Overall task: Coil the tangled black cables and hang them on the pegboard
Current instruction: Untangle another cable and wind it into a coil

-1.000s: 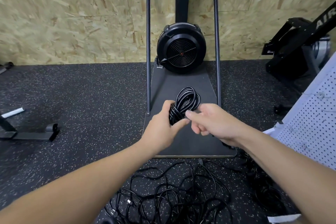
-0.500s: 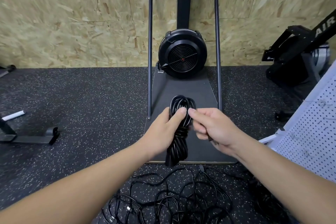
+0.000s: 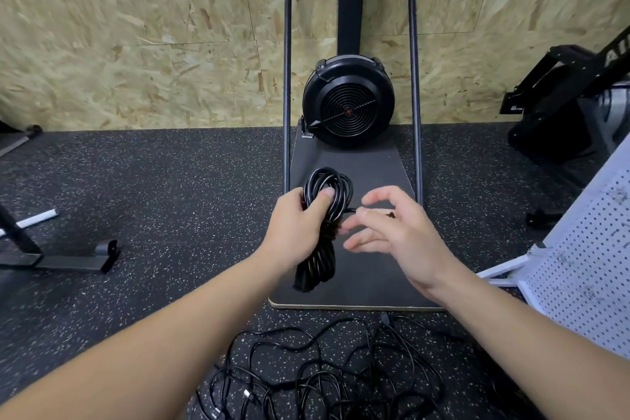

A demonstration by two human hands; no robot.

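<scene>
Left forearm reaching in from lower left, left hand [image 3: 296, 225] curled round coiled cable [image 3: 324, 225], thumb on top, right forearm in from lower right, right hand [image 3: 395, 232] beside the coil, fingers spread and loose, gripping nothing

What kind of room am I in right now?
Probably a home or garage gym: speckled rubber floor, a fan-wheel exercise machine against a chipboard wall, and another black machine to the right.
</scene>
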